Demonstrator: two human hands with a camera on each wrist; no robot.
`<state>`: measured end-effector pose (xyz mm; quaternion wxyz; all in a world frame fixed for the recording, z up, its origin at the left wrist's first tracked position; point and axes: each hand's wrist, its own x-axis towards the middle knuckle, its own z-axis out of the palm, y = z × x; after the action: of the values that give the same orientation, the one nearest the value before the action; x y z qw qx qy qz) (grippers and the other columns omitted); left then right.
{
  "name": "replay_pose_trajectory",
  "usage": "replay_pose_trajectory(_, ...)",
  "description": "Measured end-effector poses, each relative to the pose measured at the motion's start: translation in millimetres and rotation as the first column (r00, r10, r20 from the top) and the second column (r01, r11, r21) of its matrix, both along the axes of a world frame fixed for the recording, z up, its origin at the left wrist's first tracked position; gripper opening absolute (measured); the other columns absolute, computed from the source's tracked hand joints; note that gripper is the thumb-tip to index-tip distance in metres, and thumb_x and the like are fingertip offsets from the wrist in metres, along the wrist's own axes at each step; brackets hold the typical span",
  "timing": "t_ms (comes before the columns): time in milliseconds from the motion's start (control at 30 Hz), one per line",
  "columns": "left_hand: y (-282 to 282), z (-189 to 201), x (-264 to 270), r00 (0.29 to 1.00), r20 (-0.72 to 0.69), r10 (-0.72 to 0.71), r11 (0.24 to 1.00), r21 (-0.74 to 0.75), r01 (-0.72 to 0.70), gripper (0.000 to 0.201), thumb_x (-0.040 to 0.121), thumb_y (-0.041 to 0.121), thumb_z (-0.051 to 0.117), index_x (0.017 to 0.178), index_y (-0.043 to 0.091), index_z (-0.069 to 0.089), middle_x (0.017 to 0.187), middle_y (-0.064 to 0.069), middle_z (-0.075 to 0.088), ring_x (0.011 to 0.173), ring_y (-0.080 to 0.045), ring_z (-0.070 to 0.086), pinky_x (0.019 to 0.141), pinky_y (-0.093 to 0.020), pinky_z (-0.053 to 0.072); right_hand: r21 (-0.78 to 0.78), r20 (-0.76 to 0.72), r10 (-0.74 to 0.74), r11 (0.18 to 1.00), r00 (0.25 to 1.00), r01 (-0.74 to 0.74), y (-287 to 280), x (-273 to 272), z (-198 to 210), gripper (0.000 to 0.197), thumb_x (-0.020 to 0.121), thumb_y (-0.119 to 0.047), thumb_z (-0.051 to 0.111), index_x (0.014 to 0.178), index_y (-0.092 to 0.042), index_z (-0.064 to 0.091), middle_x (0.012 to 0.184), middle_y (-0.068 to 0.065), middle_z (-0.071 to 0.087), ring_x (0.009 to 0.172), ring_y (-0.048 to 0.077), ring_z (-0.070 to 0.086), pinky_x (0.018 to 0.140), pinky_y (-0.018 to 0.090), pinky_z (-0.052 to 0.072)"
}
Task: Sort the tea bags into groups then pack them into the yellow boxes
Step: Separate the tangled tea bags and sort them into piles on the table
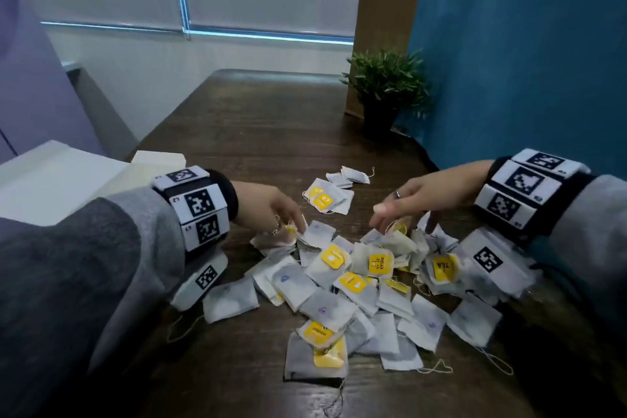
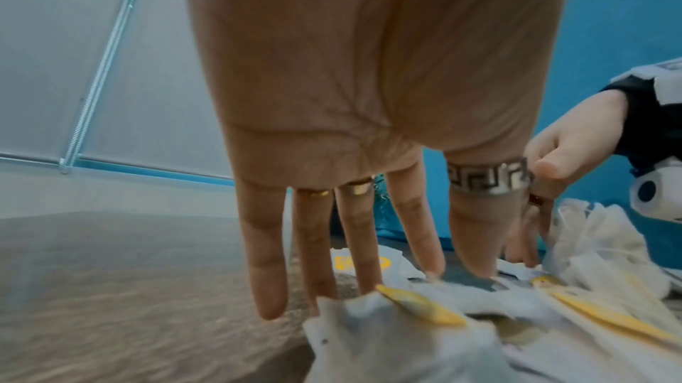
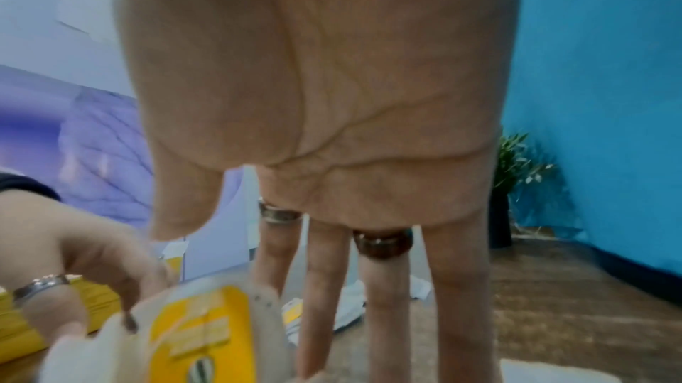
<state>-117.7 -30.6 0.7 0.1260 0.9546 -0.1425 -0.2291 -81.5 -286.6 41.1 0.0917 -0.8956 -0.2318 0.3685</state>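
"relax", "tea" on yellow tags point(image 1: 380, 264)

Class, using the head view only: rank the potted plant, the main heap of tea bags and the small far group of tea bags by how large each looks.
1. main heap of tea bags, clearly largest, though also nearest the camera.
2. potted plant.
3. small far group of tea bags; close to the plant in spread, so this order is unsure.

Grey sleeves point(image 1: 101, 248), b/w marker wristbands point(image 1: 196, 207), rings point(image 2: 487, 179).
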Motion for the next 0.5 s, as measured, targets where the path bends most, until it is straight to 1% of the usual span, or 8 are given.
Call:
replay_pose_trajectory(33, 0, 3, -3, 1.0, 0.017, 0.025, 0.999, -0.024, -0.025, 0.04, 0.087, 0.003, 0.051, 0.118, 0.027, 0.06, 0.093, 0.011, 0.059, 0.074, -0.002, 0.055, 0.063, -0.007, 0.041, 0.024, 0.041, -0.036, 0.999, 0.999, 0.035, -3, -1, 3, 0.069, 0.068, -0.069, 0.045, 0.123, -0.029, 0.059, 0.113, -0.007, 0.064, 0.103, 0.021, 0.062, 0.087, 0.033, 0.054)
replay_pose_trajectory(100, -2, 9, -5, 0.994, 0.045, 0.097, 0.992, -0.084, -0.093, 0.037, 0.088, 0.004, 0.053, 0.12, 0.024, 0.057, 0.102, 0.01, 0.059, 0.084, -0.009, 0.06, 0.067, -0.011, 0.046, 0.009, 0.221, -0.053, 0.999, 0.974, 0.052, -5, 5, 9, 0.053, 0.083, -0.056, 0.048, 0.124, -0.023, 0.057, 0.095, -0.009, 0.063, 0.084, 0.01, 0.06, 0.074, 0.021, 0.049)
replay_pose_trajectory(133, -4, 11, -3, 0.99, 0.06, 0.128, 0.987, -0.106, -0.121, 0.034, 0.089, 0.009, 0.057, 0.12, 0.023, 0.057, 0.103, 0.01, 0.06, 0.088, -0.012, 0.062, 0.071, -0.015, 0.049, -0.024, 0.325, -0.033, 0.999, 0.945, 0.043, -4, 11, 11, 0.047, 0.089, -0.049, 0.048, 0.126, -0.021, 0.055, 0.097, -0.008, 0.063, 0.083, 0.007, 0.058, 0.076, 0.019, 0.045)
replay_pose_trajectory(200, -8, 14, 8, 0.977, 0.107, 0.184, 0.978, -0.115, -0.171, 0.034, 0.088, 0.013, 0.059, 0.121, 0.023, 0.056, 0.102, 0.011, 0.061, 0.1, -0.019, 0.063, 0.086, -0.029, 0.05, -0.107, 0.482, 0.024, 0.994, 0.876, 0.032, 0, 29, 10, 0.044, 0.093, -0.042, 0.049, 0.129, -0.017, 0.053, 0.118, -0.001, 0.061, 0.104, 0.015, 0.056, 0.092, 0.024, 0.042)
replay_pose_trajectory(233, -10, 15, 15, 0.97, 0.133, 0.201, 0.977, -0.104, -0.188, 0.036, 0.088, 0.012, 0.057, 0.122, 0.023, 0.056, 0.103, 0.011, 0.062, 0.105, -0.019, 0.062, 0.09, -0.032, 0.049, -0.137, 0.523, 0.039, 0.99, 0.851, 0.039, 4, 41, 8, 0.044, 0.093, -0.042, 0.05, 0.129, -0.017, 0.052, 0.124, 0.0, 0.059, 0.112, 0.018, 0.055, 0.097, 0.027, 0.04)
replay_pose_trajectory(300, -18, 15, 30, 0.96, 0.192, 0.206, 0.978, -0.068, -0.196, 0.037, 0.089, 0.011, 0.054, 0.125, 0.02, 0.055, 0.115, 0.006, 0.063, 0.108, -0.016, 0.058, 0.09, -0.027, 0.045, -0.179, 0.569, 0.065, 0.983, 0.82, 0.046, 13, 64, -1, 0.045, 0.091, -0.041, 0.053, 0.129, -0.018, 0.052, 0.126, 0.001, 0.059, 0.116, 0.021, 0.054, 0.1, 0.029, 0.04)
replay_pose_trajectory(367, -28, 12, 46, 0.955, 0.223, 0.194, 0.981, -0.046, -0.188, 0.037, 0.089, 0.014, 0.057, 0.126, 0.016, 0.054, 0.124, 0.0, 0.061, 0.112, -0.017, 0.056, 0.089, -0.022, 0.04, -0.223, 0.55, 0.098, 0.974, 0.829, 0.033, 24, 84, -10, 0.045, 0.091, -0.037, 0.054, 0.131, -0.016, 0.05, 0.128, 0.003, 0.059, 0.117, 0.021, 0.053, 0.1, 0.03, 0.04)
replay_pose_trajectory(500, -49, 2, 79, 0.971, 0.218, 0.098, 0.993, 0.043, -0.11, 0.051, 0.089, 0.013, 0.055, 0.138, 0.014, 0.043, 0.139, -0.006, 0.049, 0.125, -0.022, 0.047, 0.098, -0.026, 0.038, -0.27, 0.473, 0.155, 0.962, 0.867, -0.025, 46, 112, -29, 0.047, 0.093, -0.03, 0.05, 0.137, -0.013, 0.044, 0.128, 0.005, 0.057, 0.117, 0.023, 0.053, 0.098, 0.031, 0.04)
